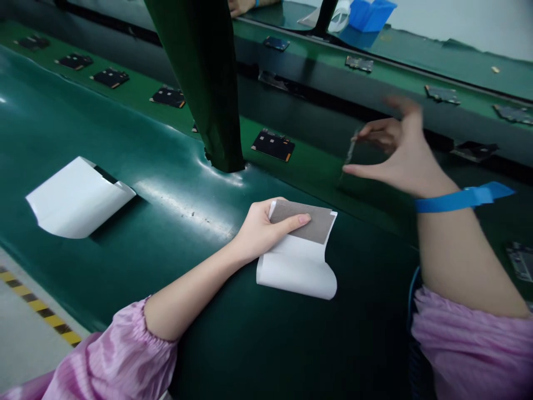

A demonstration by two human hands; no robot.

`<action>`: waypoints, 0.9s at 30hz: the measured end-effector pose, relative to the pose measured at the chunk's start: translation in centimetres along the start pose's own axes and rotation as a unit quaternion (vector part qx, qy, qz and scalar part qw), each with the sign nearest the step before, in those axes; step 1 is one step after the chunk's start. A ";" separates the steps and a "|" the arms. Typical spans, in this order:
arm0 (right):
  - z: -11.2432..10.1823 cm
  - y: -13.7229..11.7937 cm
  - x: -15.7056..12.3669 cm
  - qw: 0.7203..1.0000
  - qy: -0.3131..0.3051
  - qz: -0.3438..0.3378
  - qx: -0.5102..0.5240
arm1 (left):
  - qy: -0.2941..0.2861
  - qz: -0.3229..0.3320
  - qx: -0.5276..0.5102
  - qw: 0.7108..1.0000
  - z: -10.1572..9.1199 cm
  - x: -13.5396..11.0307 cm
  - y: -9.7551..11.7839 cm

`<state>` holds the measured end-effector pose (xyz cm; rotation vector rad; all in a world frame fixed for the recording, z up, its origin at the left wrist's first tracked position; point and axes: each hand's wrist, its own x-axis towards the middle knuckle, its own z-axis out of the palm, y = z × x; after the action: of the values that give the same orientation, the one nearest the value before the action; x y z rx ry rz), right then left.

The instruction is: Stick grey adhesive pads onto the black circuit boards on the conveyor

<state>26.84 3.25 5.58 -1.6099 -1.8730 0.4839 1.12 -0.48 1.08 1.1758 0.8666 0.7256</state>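
Note:
My left hand (275,225) grips a curled white sheet (297,275) that carries a grey rectangular patch (300,214). The thumb presses flat on the patch, and the sheet's lower end rolls under. Over the green belt, my right hand (402,147) holds a thin circuit board (352,150) edge-on between thumb and fingers; it is slightly blurred. A blue wrist strap (458,199) circles the right wrist. Behind my left hand, a black circuit board (272,145) lies on the belt.
Another curled white sheet (79,200) rests on the green table mat (179,203) at left. A dark green-covered post (208,83) rises in the middle. Several boards line the belt (137,97). Across stand a blue bin (370,15) and another person's hand (240,6).

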 end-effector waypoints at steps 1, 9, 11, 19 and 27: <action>-0.6 0.3 -0.4 1.000 0.004 0.007 0.012 | 0.001 -0.001 0.001 1.000 0.0 0.0 0.0; -5.6 1.4 -3.0 0.971 -0.076 0.128 -0.188 | 0.000 0.002 0.004 1.000 0.0 0.0 0.1; -5.3 -1.1 -3.2 0.968 -0.049 0.096 -0.228 | 0.003 0.003 0.006 1.000 0.0 -0.1 0.2; -0.6 -7.8 -3.5 0.964 -0.231 -0.029 -0.132 | 0.030 0.043 0.013 0.999 0.2 0.0 0.1; -0.5 -6.9 -3.4 0.971 -0.212 -0.063 -0.090 | 0.027 0.039 0.016 0.999 0.1 0.0 0.2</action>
<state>22.25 -1.45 9.62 -1.5775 -2.3813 0.6586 1.23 -0.51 1.28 1.2282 0.8840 0.8124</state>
